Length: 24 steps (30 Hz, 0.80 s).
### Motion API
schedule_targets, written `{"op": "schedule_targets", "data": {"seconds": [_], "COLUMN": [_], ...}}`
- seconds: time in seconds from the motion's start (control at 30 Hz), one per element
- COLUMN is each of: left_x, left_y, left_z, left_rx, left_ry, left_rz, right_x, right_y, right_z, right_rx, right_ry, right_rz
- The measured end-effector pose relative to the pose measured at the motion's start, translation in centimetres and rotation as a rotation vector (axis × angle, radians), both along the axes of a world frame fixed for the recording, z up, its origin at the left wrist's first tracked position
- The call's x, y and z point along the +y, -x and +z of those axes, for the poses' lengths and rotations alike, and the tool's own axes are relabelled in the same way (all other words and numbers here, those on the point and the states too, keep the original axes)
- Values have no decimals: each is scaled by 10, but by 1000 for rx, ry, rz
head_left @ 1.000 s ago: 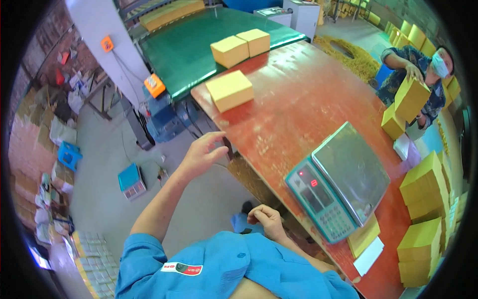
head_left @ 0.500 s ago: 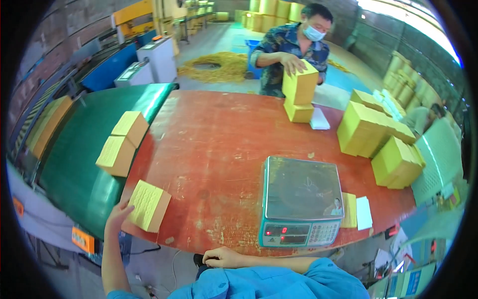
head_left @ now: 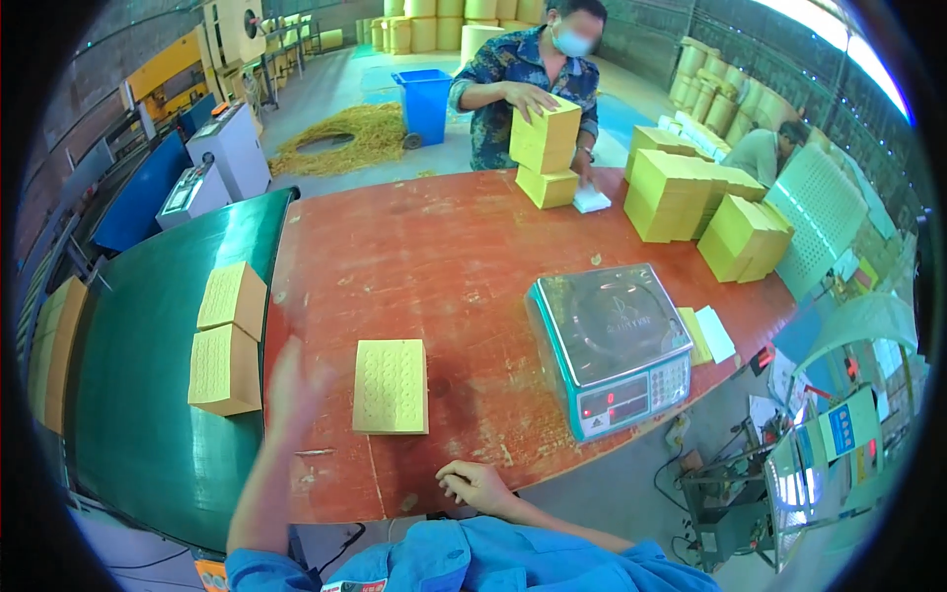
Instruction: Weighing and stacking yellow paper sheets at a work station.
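Single head-worn fisheye view, looking steeply down and forward over the red-brown table (head_left: 444, 257). Near field: own blue-sleeved forearms entering from the lower edge, left hand (head_left: 296, 380) blurred above the table edge, right hand (head_left: 473, 483) at the near rim. Mid field: scale (head_left: 607, 345). Far edge: a co-worker (head_left: 533, 69) across the table. Green conveyor (head_left: 148, 395) at left. Straight edges bowed toward the rim. No second view, so no overlap.

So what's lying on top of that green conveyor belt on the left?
Two yellow blocks lie side by side on the green belt, near the table edge. The left hand, blurred, is raised beside them. What is under the blocks is hidden.
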<state>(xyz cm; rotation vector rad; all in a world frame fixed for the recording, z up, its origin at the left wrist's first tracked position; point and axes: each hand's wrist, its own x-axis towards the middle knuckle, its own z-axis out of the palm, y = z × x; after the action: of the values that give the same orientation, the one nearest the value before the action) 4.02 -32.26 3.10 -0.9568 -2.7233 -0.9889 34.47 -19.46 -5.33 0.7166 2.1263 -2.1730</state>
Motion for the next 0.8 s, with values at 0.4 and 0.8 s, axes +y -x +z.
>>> {"op": "schedule_targets", "data": {"seconds": [0.4, 0.8], "left_x": [-139, -156], "left_y": [167, 98], "left_z": [-4, -48], "left_rx": [-185, 35], "left_ry": [372, 395], "left_rz": [595, 492], "right_x": [-10, -18], "right_y": [-2, -13], "right_z": [-4, -15], "right_rx": [206, 296], "right_ry": [-330, -301], "right_rz": [-1, 92]}}
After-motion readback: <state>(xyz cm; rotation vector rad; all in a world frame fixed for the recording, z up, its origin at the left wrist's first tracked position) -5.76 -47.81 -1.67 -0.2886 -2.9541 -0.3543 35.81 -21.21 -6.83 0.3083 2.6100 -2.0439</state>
